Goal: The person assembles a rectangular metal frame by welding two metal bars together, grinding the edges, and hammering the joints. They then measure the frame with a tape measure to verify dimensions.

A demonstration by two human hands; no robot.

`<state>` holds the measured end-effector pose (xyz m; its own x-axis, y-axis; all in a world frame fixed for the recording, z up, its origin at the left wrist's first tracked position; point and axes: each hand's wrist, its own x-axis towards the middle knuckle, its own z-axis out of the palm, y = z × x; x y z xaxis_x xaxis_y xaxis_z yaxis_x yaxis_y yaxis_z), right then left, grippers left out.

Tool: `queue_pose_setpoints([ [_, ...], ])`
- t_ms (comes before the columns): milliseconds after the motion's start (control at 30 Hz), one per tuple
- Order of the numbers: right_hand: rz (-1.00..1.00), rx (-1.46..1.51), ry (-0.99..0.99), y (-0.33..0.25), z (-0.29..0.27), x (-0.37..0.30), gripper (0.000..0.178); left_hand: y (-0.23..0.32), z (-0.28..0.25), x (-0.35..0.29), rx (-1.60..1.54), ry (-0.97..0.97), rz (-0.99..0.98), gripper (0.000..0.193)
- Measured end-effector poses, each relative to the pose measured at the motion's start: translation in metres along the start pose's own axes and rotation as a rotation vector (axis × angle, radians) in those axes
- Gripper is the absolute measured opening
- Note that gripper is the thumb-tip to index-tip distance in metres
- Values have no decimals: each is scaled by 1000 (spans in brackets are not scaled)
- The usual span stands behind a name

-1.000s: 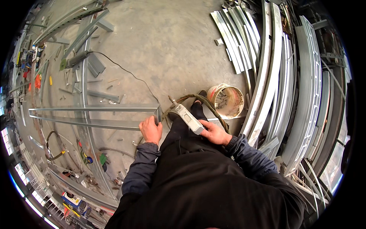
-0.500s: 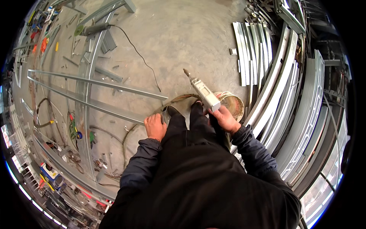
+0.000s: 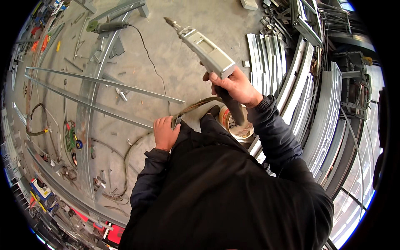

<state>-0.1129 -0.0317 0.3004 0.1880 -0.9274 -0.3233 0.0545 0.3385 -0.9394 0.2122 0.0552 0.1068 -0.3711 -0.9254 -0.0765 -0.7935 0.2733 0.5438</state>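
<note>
My right hand (image 3: 238, 88) is raised and wrapped around the dark handle of a handheld welding gun (image 3: 210, 52). The gun has a boxy pale grey body, and its narrow metal nozzle points up and to the left. A thick dark hose hangs below the grip. My left hand (image 3: 166, 132) is closed over the near end of a galvanized steel channel (image 3: 121, 115), close to my left thigh. That channel runs away to the left and meets a second steel channel (image 3: 137, 92) at a narrow corner, like a long V. Both cross over a long steel beam.
An angle grinder (image 3: 109, 27) with a cord lies at the far left. A round bucket (image 3: 241, 130) stands beside my right leg. Stacked metal strips (image 3: 266, 60) and long profiles (image 3: 318, 129) fill the right side. Hoses and scattered offcuts lie on the concrete floor.
My right hand has lifted the welding gun up and away from my legs, closer to the camera. My left hand stays on the channel end. The view has shifted slightly.
</note>
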Motion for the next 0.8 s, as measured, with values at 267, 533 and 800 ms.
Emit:
queue_pose_setpoints([
  [267,-241,-183,-214,-14,11,16,69,35,-55,18,-519,-88,-180,38],
  [533,-143,-77,-415,-5,8,61,72,155,-66,110,-846,-281,91,77],
  [800,-301,-369,-606,-60,-13,92,86,194,-40,150,-1324,-52,-125,62],
])
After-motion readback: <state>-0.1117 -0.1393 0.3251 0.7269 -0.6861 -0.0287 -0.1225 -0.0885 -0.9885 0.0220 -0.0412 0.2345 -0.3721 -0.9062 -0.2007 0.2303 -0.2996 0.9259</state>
